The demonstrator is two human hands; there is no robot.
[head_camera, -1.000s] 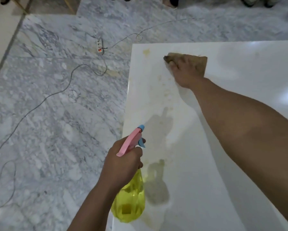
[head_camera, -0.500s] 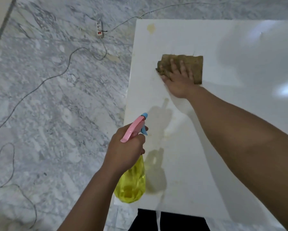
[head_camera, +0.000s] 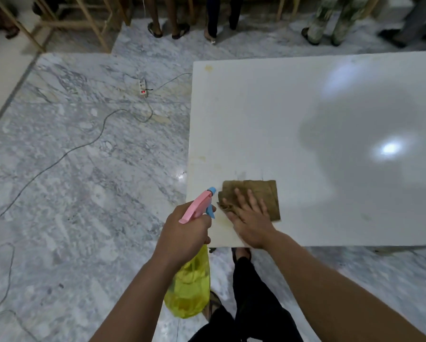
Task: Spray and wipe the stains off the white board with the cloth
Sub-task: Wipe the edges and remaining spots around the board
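Observation:
The white board (head_camera: 305, 114) fills the right half of the view, glossy, with faint yellowish stains near its left edge and one at its far left corner (head_camera: 208, 68). A folded brown cloth (head_camera: 266, 191) lies flat near the board's near left corner. My right hand (head_camera: 250, 218) presses down on the cloth with fingers spread. My left hand (head_camera: 184, 233) grips a spray bottle (head_camera: 189, 287) with a yellow body and a pink and blue trigger head, held just off the board's left edge, nozzle pointing toward the cloth.
Grey marble floor surrounds the board. A power strip (head_camera: 143, 87) with cables trailing across the floor lies to the left. Several people's legs (head_camera: 170, 18) and wooden frame legs (head_camera: 93, 23) stand along the far side. My own legs (head_camera: 251, 304) are below the near edge.
My right hand has dragged the cloth from the far part of the board back toward the near left corner. The view has tilted up, showing more of the room. The bottle stays in my left hand.

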